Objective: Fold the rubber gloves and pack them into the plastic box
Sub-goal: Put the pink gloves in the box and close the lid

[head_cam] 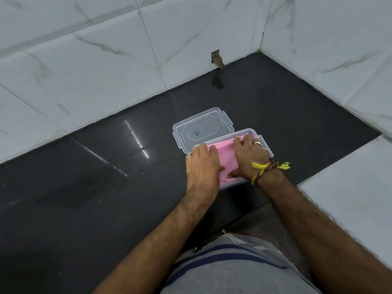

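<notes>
1. Head view: a clear plastic box [253, 132] sits on a glossy black counter [84, 187], just right of the frame's centre, with pink rubber gloves [226, 158] folded inside it.
2. Your left hand [202, 166] lies palm down on the left end of the gloves, fingers spread flat and pressing, not gripping anything.
3. Your right hand [249, 158] presses on the right part of the gloves, fingers extended toward the box's far edge, thumb tucked against the pink material; it too is flat, not clamped.
4. A ring [257, 143] shows on a right finger, and a yellow and brown thread band [268, 167] circles that wrist.
5. The clear lid [202, 129] lies flat on the counter, touching the box's far side, toward upper centre.
6. White marbled wall tiles [106, 60] fill the top and right of the frame.
</notes>
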